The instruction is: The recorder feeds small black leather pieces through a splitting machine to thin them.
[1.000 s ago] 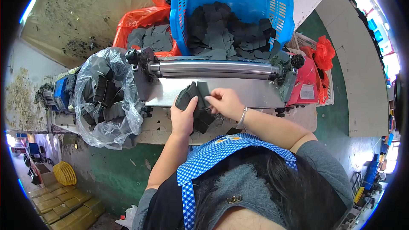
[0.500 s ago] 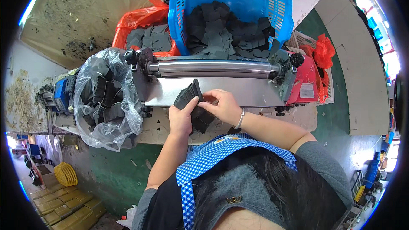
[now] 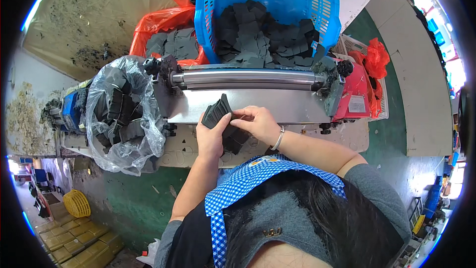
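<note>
At centre, the dark stack point(image 3: 216, 113) was gripped by the left hand point(image 3: 210, 138); the piece earlier held apart was apparently gathered in, any grasp by the right hand point(image 3: 260, 123) being unclear.

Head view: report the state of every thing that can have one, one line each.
Dark stack: held, fanned at the top
Left hand: closed around the stack
Right hand: at the stack's right side, grip unclear
Blue basket: open, partly filled
Clear plastic bag: open, partly filled
Red bag: open, partly filled
Steel roller: turning or stopped, cannot tell
</note>
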The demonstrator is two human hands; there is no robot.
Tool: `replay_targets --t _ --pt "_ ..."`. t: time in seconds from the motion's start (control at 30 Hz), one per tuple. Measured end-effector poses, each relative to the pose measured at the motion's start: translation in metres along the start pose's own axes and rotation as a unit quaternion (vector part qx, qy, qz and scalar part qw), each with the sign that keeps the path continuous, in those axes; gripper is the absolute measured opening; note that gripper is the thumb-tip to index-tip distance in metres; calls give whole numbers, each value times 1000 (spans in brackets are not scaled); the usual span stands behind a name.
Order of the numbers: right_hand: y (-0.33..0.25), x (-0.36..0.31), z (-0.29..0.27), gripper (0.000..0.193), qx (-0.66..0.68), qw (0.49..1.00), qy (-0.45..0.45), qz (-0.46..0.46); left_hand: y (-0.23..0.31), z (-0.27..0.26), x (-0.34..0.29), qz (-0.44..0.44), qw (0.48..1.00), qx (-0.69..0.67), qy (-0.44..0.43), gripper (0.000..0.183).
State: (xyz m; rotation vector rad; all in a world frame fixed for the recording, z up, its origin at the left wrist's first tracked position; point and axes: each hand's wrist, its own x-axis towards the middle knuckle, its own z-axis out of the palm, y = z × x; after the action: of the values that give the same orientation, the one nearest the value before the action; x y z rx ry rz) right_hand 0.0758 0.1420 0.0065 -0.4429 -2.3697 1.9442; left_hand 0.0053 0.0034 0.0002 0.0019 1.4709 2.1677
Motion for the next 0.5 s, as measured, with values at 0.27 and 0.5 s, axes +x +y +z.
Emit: replay_targets --t 0.27,0.5 --pt "16 12 -6 25 253 948 28 190 -2 -12 7 -6 1000 -28 10 28" --pt "13 18 -19 23 110 986 2 124 -3 -7 5 31 998 38 37 28"
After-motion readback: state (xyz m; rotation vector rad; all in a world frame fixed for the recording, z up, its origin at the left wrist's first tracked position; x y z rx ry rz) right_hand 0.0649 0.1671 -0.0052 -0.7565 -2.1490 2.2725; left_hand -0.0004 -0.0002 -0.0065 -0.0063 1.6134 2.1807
